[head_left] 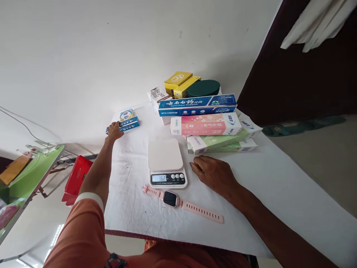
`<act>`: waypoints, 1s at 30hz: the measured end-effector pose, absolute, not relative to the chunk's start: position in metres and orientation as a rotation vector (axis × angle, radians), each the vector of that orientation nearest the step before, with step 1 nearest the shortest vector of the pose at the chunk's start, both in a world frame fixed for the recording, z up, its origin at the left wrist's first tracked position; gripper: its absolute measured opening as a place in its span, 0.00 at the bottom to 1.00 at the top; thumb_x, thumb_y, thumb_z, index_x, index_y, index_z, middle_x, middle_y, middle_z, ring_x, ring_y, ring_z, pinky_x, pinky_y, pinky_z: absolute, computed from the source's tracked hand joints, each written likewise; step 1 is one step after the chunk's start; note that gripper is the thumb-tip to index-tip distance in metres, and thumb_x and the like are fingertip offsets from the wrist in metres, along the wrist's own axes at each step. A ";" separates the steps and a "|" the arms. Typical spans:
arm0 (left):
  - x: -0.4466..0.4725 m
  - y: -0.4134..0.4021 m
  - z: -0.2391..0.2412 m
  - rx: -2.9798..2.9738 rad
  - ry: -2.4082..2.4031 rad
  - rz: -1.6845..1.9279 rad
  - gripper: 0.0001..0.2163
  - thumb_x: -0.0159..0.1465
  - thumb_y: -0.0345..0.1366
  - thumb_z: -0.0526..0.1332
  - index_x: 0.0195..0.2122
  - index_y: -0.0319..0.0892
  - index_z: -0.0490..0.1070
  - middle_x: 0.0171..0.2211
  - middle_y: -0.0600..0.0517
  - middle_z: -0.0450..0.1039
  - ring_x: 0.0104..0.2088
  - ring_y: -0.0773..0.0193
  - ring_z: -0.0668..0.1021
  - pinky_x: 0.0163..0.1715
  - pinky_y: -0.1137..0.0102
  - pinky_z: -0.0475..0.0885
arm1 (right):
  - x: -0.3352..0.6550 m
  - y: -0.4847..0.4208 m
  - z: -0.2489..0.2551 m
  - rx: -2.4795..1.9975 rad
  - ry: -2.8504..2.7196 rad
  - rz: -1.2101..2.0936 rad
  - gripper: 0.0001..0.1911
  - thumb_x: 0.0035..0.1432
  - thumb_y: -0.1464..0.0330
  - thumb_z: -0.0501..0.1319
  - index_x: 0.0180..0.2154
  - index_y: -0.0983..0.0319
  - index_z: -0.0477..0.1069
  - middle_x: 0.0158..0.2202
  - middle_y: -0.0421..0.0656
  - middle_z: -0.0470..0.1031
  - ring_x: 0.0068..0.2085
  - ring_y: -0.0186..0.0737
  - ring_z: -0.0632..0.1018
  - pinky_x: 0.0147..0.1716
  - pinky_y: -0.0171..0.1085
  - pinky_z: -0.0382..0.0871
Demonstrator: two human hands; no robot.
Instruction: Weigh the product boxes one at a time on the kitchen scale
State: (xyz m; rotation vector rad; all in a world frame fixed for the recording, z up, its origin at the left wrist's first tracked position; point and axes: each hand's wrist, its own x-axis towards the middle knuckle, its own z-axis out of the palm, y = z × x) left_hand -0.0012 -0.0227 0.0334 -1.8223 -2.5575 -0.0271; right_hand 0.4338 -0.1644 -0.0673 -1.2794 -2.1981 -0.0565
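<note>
At the far left of the table, my left hand (114, 131) is closed over the left end of a small blue toothpaste box (131, 124). Just behind that box lies a small white box with a yellow and blue print (126, 114). A white digital scale (165, 154) stands mid-table with a bare platform; its display seems to read 362. To the right of the scale my right hand (213, 173) rests on the tabletop, fingers curled in, with nothing visible in them. In front of the scale lies a pink-strapped smartwatch (170, 199).
Behind the scale, toward the right, is a pile: a long blue toothpaste box (198, 105), a pink box (205, 124), green boxes (217, 141), yellow boxes (178, 79) and a dark green round lid (203, 88). Left of the table are a red stool (79, 173) and a green table (36, 171).
</note>
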 end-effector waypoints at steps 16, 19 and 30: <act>-0.009 -0.107 0.056 -2.131 -2.589 -0.038 0.27 0.49 0.47 0.71 0.49 0.46 0.68 0.53 0.46 0.78 0.54 0.49 0.79 0.54 0.60 0.73 | 0.432 -0.165 -0.056 -1.357 -2.275 0.077 0.18 0.68 0.70 0.51 0.25 0.62 0.69 0.23 0.42 0.73 0.27 0.34 0.70 0.26 0.36 0.46; -0.001 -0.141 0.063 -2.140 -2.582 -0.244 0.28 0.51 0.52 0.70 0.50 0.46 0.69 0.53 0.45 0.79 0.55 0.48 0.79 0.56 0.57 0.73 | 0.431 -0.166 -0.049 -1.420 -2.315 0.132 0.18 0.68 0.70 0.52 0.26 0.62 0.71 0.25 0.43 0.75 0.28 0.35 0.71 0.26 0.36 0.45; 0.107 -0.180 0.107 -2.688 -1.881 -0.342 0.23 0.60 0.47 0.70 0.53 0.47 0.68 0.50 0.48 0.78 0.48 0.53 0.80 0.49 0.59 0.75 | 0.429 -0.169 -0.036 -1.559 -2.391 0.235 0.19 0.70 0.68 0.51 0.32 0.63 0.76 0.32 0.46 0.80 0.33 0.38 0.75 0.28 0.37 0.47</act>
